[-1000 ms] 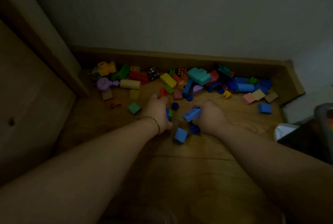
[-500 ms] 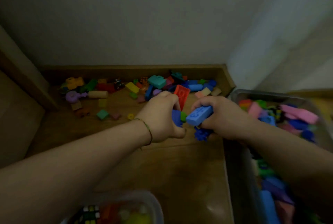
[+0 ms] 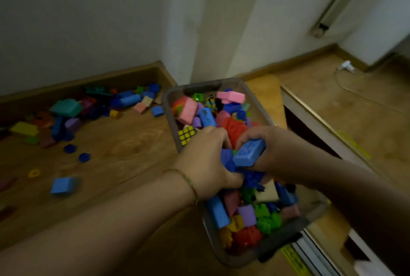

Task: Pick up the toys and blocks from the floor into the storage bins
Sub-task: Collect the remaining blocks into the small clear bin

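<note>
— Where is the blue block (image 3: 249, 153)?

— In the right hand (image 3: 275, 150). The fingers (image 3: 250, 135) are curled around it, right above the bin (image 3: 281, 247). Its long side runs from lower left to upper right. The left hand (image 3: 206, 160), just beside, grips darker blue pieces (image 3: 227, 160).

— So it only needs to let go?

— I think so, the bin is straight below. Many blocks (image 3: 66, 109) lie on the wooden floor (image 3: 124, 149) to the left, along the wall (image 3: 88, 20).
</note>
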